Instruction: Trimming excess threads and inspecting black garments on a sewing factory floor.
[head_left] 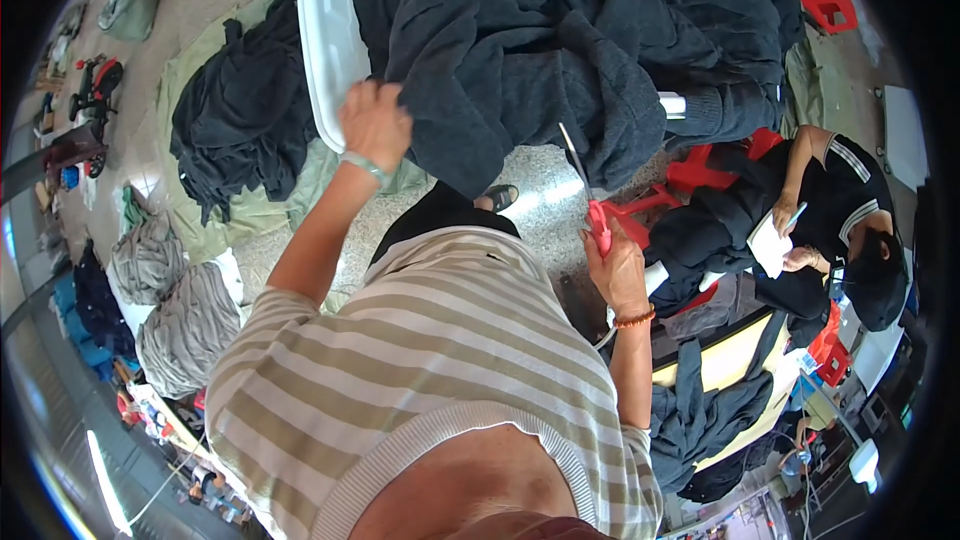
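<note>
In my right hand (617, 270) is a pair of scissors (600, 225) with red handles. Its blades point away from me, and the tips stand close to the front edge of the dark garments. My left hand (377, 127) is at the near corner of a white table (322, 50), next to the hanging edge of a dark garment (440, 130). Its fingers are slightly bent and a little apart, and I see nothing in them. A large heap of dark knitted garments (640, 10) covers the table and hangs over its near side.
Dark clothes (245, 105) lie heaped on a green sheet (185, 70) at left, with grey fabric (185, 340) nearer. At right a person (850, 180) writes on a white pad (772, 245), beside red stools (700, 170). More dark garments (710, 410) lie on a yellowish surface.
</note>
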The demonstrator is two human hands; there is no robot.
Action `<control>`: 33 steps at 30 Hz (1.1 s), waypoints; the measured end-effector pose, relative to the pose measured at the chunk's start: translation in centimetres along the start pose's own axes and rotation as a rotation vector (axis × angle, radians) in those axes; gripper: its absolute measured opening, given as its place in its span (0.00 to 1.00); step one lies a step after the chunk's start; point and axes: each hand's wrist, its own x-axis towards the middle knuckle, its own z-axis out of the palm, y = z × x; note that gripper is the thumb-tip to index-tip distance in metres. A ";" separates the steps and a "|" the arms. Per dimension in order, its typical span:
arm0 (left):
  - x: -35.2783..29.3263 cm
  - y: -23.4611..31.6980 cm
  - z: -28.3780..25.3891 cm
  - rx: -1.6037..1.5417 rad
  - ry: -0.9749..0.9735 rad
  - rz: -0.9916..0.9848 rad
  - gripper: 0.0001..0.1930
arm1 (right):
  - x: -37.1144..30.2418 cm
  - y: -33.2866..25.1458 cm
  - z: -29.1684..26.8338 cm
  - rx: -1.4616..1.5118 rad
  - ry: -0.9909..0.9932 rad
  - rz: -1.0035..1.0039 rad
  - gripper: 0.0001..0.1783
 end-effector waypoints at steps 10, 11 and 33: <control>0.8 2.2 9.6 -0.613 0.074 -0.018 0.15 | 1.1 -3.5 0.0 -0.135 -0.245 -0.123 0.15; 0.6 1.2 9.7 -0.718 0.040 -0.112 0.15 | 1.2 -4.0 -0.1 -0.154 -0.323 -0.095 0.17; 11.2 -3.8 15.7 -0.922 -0.011 -0.388 0.20 | 10.0 -10.3 4.1 -0.112 -0.251 -0.083 0.14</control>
